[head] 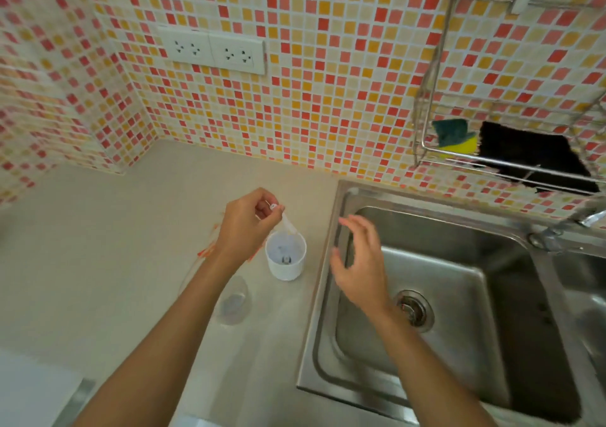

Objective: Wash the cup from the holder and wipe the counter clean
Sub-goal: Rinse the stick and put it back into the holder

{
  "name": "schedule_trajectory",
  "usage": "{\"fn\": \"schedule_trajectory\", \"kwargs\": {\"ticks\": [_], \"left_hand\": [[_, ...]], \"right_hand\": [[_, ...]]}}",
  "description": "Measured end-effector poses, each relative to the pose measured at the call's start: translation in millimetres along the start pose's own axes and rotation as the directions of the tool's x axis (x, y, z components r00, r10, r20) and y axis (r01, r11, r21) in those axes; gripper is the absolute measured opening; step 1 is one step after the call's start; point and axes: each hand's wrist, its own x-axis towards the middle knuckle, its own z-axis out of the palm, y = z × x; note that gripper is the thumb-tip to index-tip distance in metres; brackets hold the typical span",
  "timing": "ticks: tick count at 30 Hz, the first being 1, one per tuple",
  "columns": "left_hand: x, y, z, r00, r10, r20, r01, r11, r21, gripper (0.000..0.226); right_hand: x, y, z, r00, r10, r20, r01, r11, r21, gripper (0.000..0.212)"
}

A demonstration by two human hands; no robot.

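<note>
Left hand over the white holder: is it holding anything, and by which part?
The left hand pinches the top end of a thin clear item hanging into the white holder; what it is cannot be told. The right hand holds nothing.
</note>
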Motion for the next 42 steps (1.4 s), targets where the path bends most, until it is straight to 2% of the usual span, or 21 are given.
{"fn": "schedule_trajectory", "kwargs": {"ticks": [2,4,5,8,12,22,28,35,42], "left_hand": [[-7.6,-18.1,3.2,0.998,-0.028,0.062,0.025,0.999,0.037,0.007],[-14.0,-31.3,10.1,0.991,-0.038,0.127,0.028,0.996,0.082,0.008],[-15.9,-36.7,13.6,0.988,-0.037,0.151,0.023,0.995,0.093,0.008],[-18.0,-48.6,20.0,0.981,-0.015,0.194,-0.010,0.992,0.125,0.008],[-15.8,-56.7,21.2,0.974,0.019,0.224,-0.053,0.987,0.150,0.010],[-14.7,-62.5,23.7,0.973,0.012,0.230,-0.032,0.996,0.085,0.011],[-6.9,-58.4,24.5,0.950,0.098,0.297,-0.162,0.966,0.201,0.013],[-6.7,-61.6,23.6,0.952,0.065,0.298,-0.124,0.975,0.185,0.013],[-9.0,-55.4,36.3,0.927,0.108,0.358,-0.197,0.955,0.222,0.010]], "right_hand": [[-15.9,5.2,33.0,0.946,0.143,0.292,-0.155,0.988,0.017,0.082],[-18.0,4.9,55.0,0.869,0.253,0.426,-0.288,0.958,0.018,0.105],[-16.4,3.9,62.6,0.852,0.265,0.451,-0.318,0.947,0.042,0.106],[-13.6,-0.4,75.1,0.863,0.231,0.450,-0.326,0.934,0.146,0.086],[-12.9,-5.8,77.5,0.875,0.262,0.408,-0.350,0.923,0.158,0.073],[-11.7,-14.4,78.4,0.856,0.302,0.421,-0.391,0.909,0.143,0.067],[-12.8,-11.5,81.1,0.849,0.294,0.439,-0.395,0.905,0.158,0.070],[-13.5,-9.0,82.2,0.845,0.305,0.440,-0.398,0.907,0.137,0.071],[-12.6,-8.8,84.3,0.839,0.327,0.436,-0.424,0.894,0.145,0.075]]}}
